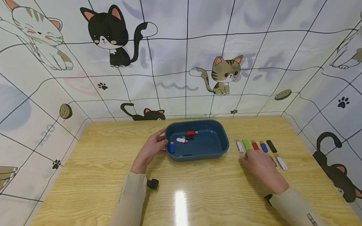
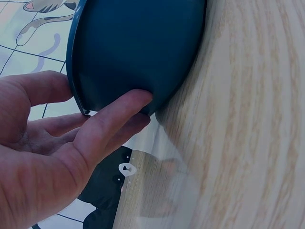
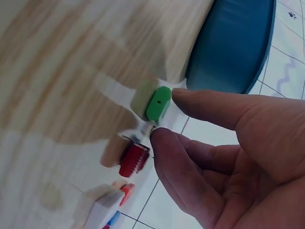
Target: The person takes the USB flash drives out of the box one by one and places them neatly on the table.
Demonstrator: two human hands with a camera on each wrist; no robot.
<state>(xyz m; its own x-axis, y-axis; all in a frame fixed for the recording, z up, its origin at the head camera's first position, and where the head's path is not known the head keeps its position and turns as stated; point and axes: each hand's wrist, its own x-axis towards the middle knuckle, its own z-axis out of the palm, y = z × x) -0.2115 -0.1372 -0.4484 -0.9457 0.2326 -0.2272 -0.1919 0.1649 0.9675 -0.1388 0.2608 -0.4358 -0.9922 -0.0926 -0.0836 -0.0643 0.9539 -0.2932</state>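
My left hand [image 1: 151,146] grips the left end of a dark blue plastic bin [image 1: 200,153], with fingers against the outer wall and a digit at the rim. In the bin lie a red USB flash drive [image 1: 190,133], a black one [image 1: 188,137], a white-and-red one [image 1: 182,140] and a blue one [image 1: 172,147]. To the bin's right, my right hand [image 1: 260,163] is low over the table. Its thumb and finger pinch a green USB flash drive [image 3: 158,105], seen in the right wrist view. Beside it lies a red drive [image 3: 134,160].
Behind the right hand lie more drives in a row: white [image 1: 239,146], green [image 1: 246,144], red [image 1: 255,145], blue [image 1: 264,146] and black [image 1: 271,146]. A white drive [image 1: 281,162] lies right of the hand. Cat-patterned sheets [image 1: 175,56] enclose the wooden table [image 1: 96,175].
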